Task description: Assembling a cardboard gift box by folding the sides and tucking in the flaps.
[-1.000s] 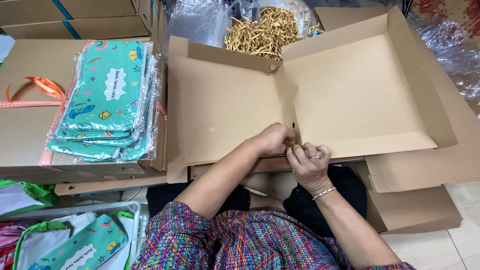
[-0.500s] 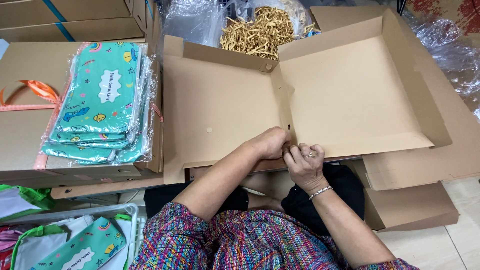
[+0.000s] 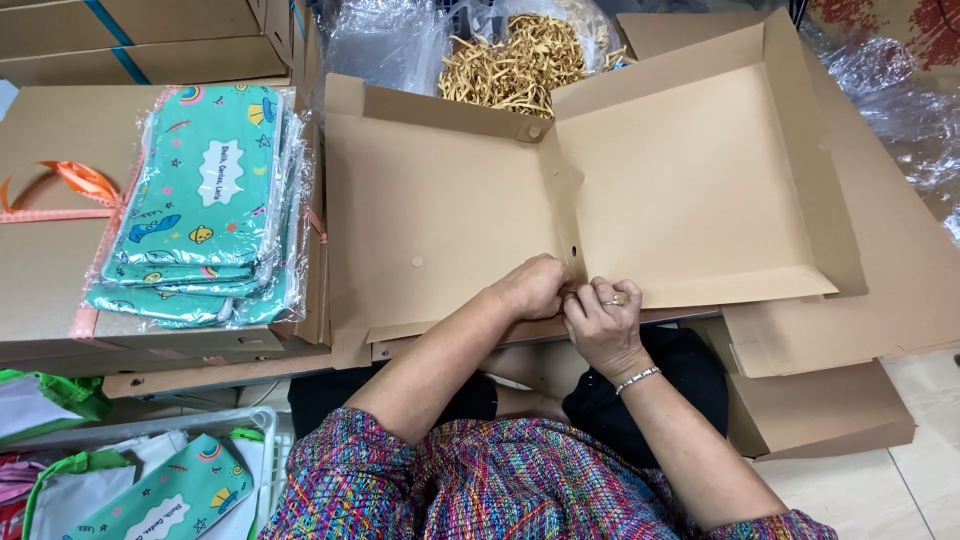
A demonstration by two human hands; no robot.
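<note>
Head view, looking down. In the middle of the frame, a big brown cardboard box [image 3: 690, 190], open and flat, with low walls folded up at the top and right. A crease down the middle, with small round holes beside it.

At the lower middle, both hands together on the near edge of the box, right at the crease. Left hand [image 3: 532, 287] curled over the edge, fingers bent and closed on the cardboard. Right hand [image 3: 603, 322] just beside it, touching it, fingers pinched on the same edge. A ring on one finger and a thin silver bracelet [image 3: 637, 379] on the right wrist. Hard to tell just what bit of the edge sits between the fingertips.

At the top middle, behind the box, a pile of tan paper shreds [image 3: 515, 62] in a clear plastic bag.

On the left, a stack of green pouches [image 3: 205, 205] with little pictures, wrapped in clear plastic, lying on a closed brown box [image 3: 45, 275]. An orange ribbon [image 3: 70, 185] on that box, at the far left.

At the lower left, one more green pouch [image 3: 165, 492] in a white basket [image 3: 262, 428].

On the right, flat cardboard sheets [image 3: 900, 260] under the open box.

At the bottom, colorful woven sleeves [image 3: 480, 490] and dark trousers.
</note>
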